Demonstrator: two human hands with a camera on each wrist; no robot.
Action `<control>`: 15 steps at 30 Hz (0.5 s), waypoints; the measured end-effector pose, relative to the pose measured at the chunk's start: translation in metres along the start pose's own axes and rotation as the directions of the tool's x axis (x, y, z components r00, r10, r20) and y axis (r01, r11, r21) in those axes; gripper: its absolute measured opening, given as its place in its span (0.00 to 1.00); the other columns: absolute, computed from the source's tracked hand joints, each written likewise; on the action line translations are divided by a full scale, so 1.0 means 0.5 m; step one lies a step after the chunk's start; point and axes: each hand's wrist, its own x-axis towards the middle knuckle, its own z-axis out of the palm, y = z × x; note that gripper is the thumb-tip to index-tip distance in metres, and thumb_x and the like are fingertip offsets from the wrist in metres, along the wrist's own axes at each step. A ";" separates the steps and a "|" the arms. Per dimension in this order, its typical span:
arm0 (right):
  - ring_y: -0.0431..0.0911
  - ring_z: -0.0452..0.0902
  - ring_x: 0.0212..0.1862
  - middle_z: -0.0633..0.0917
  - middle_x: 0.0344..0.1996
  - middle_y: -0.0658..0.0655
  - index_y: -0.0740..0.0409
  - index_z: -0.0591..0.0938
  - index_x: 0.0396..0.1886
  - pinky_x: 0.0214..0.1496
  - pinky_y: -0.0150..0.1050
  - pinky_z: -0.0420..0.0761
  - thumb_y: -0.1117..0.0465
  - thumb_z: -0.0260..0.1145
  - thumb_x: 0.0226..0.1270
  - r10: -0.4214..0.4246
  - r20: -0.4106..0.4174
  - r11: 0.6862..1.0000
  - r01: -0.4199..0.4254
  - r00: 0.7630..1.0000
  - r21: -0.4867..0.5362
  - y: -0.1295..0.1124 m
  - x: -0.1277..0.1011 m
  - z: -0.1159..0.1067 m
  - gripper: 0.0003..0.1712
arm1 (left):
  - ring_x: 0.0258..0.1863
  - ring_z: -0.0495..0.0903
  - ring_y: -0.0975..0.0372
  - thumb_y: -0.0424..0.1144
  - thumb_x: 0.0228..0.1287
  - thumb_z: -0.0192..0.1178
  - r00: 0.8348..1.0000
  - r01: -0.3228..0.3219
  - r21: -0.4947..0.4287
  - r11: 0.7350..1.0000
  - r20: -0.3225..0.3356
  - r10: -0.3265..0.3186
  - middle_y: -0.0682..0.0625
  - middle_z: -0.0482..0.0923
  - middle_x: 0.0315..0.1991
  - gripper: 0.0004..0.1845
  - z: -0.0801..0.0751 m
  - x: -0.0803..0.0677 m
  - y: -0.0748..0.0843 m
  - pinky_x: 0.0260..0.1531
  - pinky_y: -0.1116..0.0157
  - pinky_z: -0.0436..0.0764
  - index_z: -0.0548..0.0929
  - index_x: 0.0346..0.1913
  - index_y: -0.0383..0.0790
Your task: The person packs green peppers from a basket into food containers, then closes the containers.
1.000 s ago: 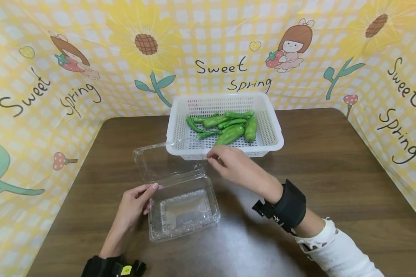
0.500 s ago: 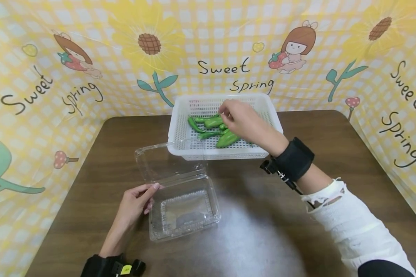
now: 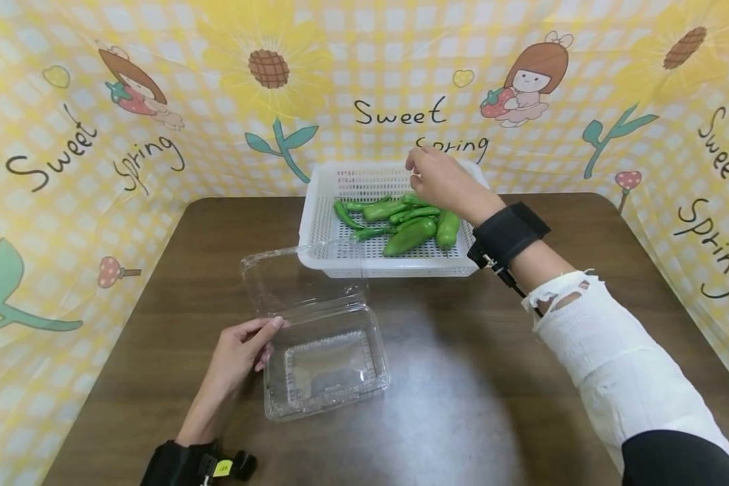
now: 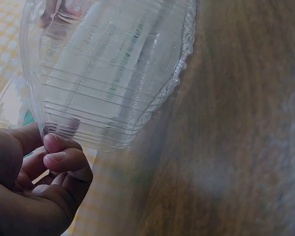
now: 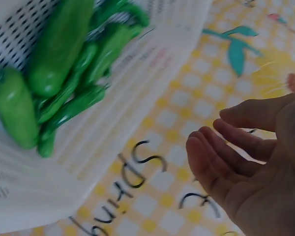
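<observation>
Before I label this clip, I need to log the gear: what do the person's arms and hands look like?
The left hand and right hand are bare. The left wristband is black, with a small yellow label; the right wristband is black, with a thin black cable. Above it comes a white sleeve with a ragged cuff, then something black farther up.

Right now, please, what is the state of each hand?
Left hand: holding the clear container.
Right hand: open, empty, near the white basket.

Head view is bright; diffuse glare and a soft shadow fall on the bench (image 3: 437,378). Wrist views are dimmer and softer.
</observation>
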 end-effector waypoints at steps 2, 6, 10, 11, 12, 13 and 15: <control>0.59 0.74 0.53 0.76 0.52 0.68 0.70 0.74 0.56 0.56 0.50 0.76 0.70 0.51 0.72 0.013 0.026 1.000 -0.012 1.000 -0.015 0.016 0.012 0.005 0.16 | 0.15 0.68 0.68 0.50 0.70 0.60 1.000 0.001 -0.002 1.000 0.004 -0.001 0.54 0.75 0.20 0.22 0.000 -0.001 0.001 0.13 0.69 0.71 0.85 0.51 0.32; 0.58 0.72 0.51 0.74 0.54 0.68 0.70 0.72 0.58 0.54 0.50 0.75 0.70 0.50 0.72 0.040 0.085 0.999 -0.038 0.996 -0.028 0.042 0.034 0.016 0.17 | 0.15 0.68 0.68 0.50 0.70 0.60 1.000 0.009 -0.010 1.000 0.004 -0.009 0.54 0.75 0.20 0.22 -0.001 -0.001 0.000 0.13 0.69 0.71 0.85 0.51 0.32; 0.59 0.70 0.54 0.71 0.58 0.70 0.70 0.69 0.62 0.57 0.51 0.73 0.68 0.51 0.74 0.094 0.178 0.995 -0.085 0.980 -0.058 0.063 0.056 0.025 0.20 | 0.15 0.68 0.68 0.51 0.70 0.60 1.000 0.014 -0.008 1.000 -0.001 -0.014 0.54 0.74 0.19 0.22 -0.002 -0.001 -0.003 0.13 0.69 0.71 0.85 0.51 0.33; 0.60 0.70 0.56 0.71 0.60 0.70 0.70 0.69 0.64 0.59 0.52 0.72 0.67 0.51 0.75 0.111 0.203 0.993 -0.099 0.973 -0.067 0.068 0.061 0.028 0.21 | 0.15 0.68 0.68 0.51 0.70 0.60 1.000 0.014 -0.008 1.000 -0.002 -0.014 0.54 0.74 0.19 0.22 -0.002 -0.001 -0.004 0.13 0.69 0.72 0.85 0.50 0.33; 0.61 0.69 0.58 0.70 0.61 0.70 0.70 0.68 0.65 0.61 0.52 0.72 0.67 0.50 0.75 0.125 0.225 0.991 -0.110 0.966 -0.078 0.072 0.065 0.030 0.21 | 0.15 0.68 0.69 0.51 0.70 0.60 1.000 0.013 -0.008 1.000 -0.002 -0.013 0.54 0.75 0.20 0.23 -0.002 -0.001 -0.004 0.13 0.69 0.72 0.85 0.50 0.33; 0.61 0.69 0.61 0.70 0.62 0.71 0.70 0.67 0.65 0.63 0.52 0.72 0.66 0.51 0.75 0.140 0.241 0.989 -0.122 0.960 -0.086 0.078 0.069 0.033 0.22 | 0.15 0.68 0.69 0.52 0.70 0.60 1.000 0.013 -0.006 1.000 -0.003 -0.013 0.53 0.75 0.20 0.23 -0.002 -0.001 -0.005 0.14 0.69 0.72 0.86 0.50 0.34; 0.62 0.68 0.64 0.70 0.64 0.71 0.70 0.66 0.67 0.65 0.53 0.71 0.66 0.50 0.76 0.164 0.271 0.986 -0.146 0.948 -0.085 0.088 0.076 0.038 0.23 | 0.15 0.68 0.69 0.52 0.70 0.60 1.000 0.011 -0.002 1.000 -0.004 -0.011 0.52 0.76 0.22 0.22 -0.002 -0.001 -0.005 0.14 0.69 0.72 0.86 0.50 0.34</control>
